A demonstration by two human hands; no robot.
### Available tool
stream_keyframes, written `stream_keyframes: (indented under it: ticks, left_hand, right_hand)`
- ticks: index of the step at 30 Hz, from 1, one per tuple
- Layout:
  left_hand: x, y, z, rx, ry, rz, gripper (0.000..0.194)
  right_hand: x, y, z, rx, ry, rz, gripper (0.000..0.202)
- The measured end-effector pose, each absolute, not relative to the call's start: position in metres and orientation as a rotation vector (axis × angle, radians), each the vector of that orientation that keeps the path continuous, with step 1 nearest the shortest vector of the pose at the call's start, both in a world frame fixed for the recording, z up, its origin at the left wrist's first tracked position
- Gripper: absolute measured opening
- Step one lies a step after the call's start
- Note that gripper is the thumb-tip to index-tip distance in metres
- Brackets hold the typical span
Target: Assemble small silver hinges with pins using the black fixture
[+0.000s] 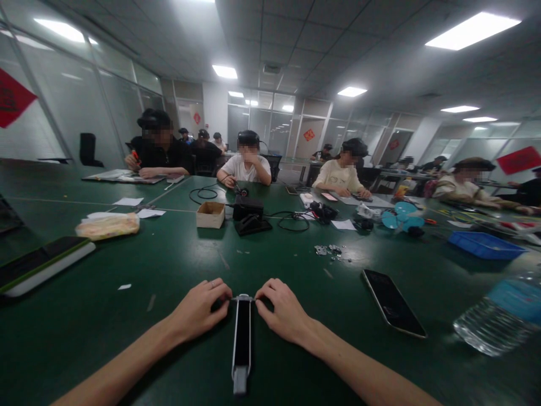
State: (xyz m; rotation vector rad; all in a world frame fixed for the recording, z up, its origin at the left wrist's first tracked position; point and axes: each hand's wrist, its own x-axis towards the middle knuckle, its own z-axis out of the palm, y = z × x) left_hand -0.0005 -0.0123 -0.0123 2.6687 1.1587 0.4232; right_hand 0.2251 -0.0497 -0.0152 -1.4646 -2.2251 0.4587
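Observation:
On the green table, right in front of me, lies a long narrow device [242, 338] with a black strip down its middle, pale edges and a grey block at its near end. A small grey crosspiece [243, 298] spans its far end. From the left, my left hand [207, 304] pinches one tip of that crosspiece between thumb and fingers. My right hand [281, 307] pinches the opposite tip. The fingers partly hide both tips, so their exact shape cannot be made out.
A phone [393, 301] and water bottle [499, 316] stand to the right, beyond them a blue tray [486, 255]. Small metal parts [329, 252] lie ahead, near a cardboard box [210, 216] and black device [248, 210]. Several people sit across the table.

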Motion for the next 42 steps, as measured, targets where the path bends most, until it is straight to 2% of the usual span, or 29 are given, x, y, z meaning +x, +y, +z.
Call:
stream_keyframes:
  ticks: [42]
  left_hand:
    - [-0.002,-0.013,-0.013,2.702,1.133,0.42,0.021]
  right_hand:
    - [0.225,-0.048,-0.024,-1.387,-2.299,0.295,0.015]
